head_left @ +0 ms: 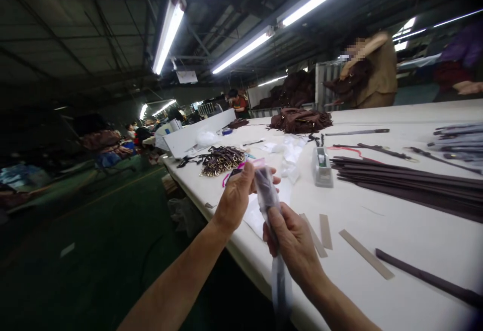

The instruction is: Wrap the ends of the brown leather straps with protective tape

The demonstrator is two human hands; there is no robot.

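Gripping one seemingly bagged strap (267, 192): left hand (236, 195), right hand (293, 233); three beige strips (366, 254).

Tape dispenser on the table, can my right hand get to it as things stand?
Probably yes: only white tabletop seems to lie between the right hand and the tape dispenser, though that hand is gripping the wrapped strip.
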